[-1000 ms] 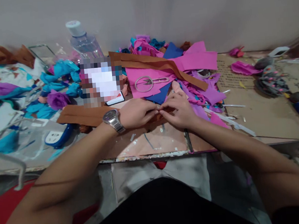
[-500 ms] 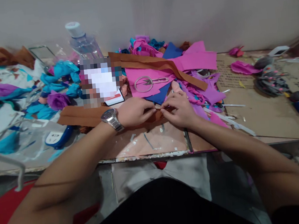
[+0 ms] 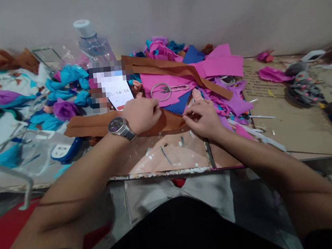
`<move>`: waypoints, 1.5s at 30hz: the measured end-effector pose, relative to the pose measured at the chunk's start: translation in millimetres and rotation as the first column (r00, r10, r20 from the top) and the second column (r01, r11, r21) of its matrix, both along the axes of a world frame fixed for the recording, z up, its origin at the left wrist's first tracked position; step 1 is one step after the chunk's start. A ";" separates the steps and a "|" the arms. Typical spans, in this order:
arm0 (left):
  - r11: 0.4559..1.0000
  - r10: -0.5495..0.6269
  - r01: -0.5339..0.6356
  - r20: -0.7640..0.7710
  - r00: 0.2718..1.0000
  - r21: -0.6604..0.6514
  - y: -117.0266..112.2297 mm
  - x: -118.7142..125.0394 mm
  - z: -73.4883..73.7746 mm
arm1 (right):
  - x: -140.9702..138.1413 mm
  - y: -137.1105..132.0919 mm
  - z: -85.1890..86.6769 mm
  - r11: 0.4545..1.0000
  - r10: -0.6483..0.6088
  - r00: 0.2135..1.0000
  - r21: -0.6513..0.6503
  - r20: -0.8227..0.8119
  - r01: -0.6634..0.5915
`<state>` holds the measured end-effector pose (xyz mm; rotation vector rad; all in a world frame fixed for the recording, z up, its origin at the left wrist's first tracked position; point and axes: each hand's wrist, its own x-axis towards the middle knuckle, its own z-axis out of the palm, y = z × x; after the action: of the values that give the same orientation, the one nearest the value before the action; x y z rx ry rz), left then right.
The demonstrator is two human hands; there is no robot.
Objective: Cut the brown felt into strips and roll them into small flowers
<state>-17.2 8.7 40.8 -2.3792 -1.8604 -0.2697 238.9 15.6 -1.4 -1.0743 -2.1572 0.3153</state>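
Note:
A long brown felt strip (image 3: 95,125) lies across the table in front of me. My left hand (image 3: 142,115), with a wristwatch on the wrist, is closed on the strip near its middle. My right hand (image 3: 204,117) pinches the strip's right end with fingers together. The part of the strip between my hands (image 3: 171,122) shows as a folded brown piece. Thread snips (image 3: 167,90) with a round loop rest on pink felt (image 3: 162,82) just behind my hands.
A phone (image 3: 119,94) leans behind my left hand. A water bottle (image 3: 93,43) stands at the back. Blue and purple felt flowers (image 3: 63,95) fill the left. A power strip (image 3: 61,151) sits near the left front edge. Scraps (image 3: 228,102) lie right.
My hands have moved apart along the brown strip: the left one went left and back, the right one stayed at the right end. The view shifted slightly.

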 end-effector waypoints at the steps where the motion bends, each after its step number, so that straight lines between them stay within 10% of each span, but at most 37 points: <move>1: 0.998 0.057 -0.057 0.017 0.998 0.024 -0.5 -0.1 1.2 | 0.0 0.0 0.1 1.000 0.001 1.000 0.001 -0.006 -0.001; 4: 0.996 0.024 -0.033 0.118 0.993 0.078 -1.9 0.3 2.4 | -0.6 -0.3 0.0 1.000 0.011 1.000 -0.007 -0.006 -0.011; 8: 0.923 -0.377 0.384 0.252 0.892 0.020 -5.1 5.1 -3.9 | -2.8 -1.6 -1.5 0.997 0.074 0.997 -0.032 0.018 -0.073; 12: 0.866 -0.463 0.497 0.280 0.841 -0.063 -8.9 11.9 -11.1 | -5.0 -3.4 -2.9 0.990 0.135 0.990 -0.034 0.026 -0.134; 45: 0.836 -0.183 0.487 0.708 0.683 -0.254 -10.1 16.5 -9.6 | -4.8 -8.2 0.1 0.977 0.137 0.985 0.153 0.103 -0.151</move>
<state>-0.7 -1.4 31.2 -3.2778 -1.8051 -0.9578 234.1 7.4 -1.3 -0.8590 -2.3047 0.1570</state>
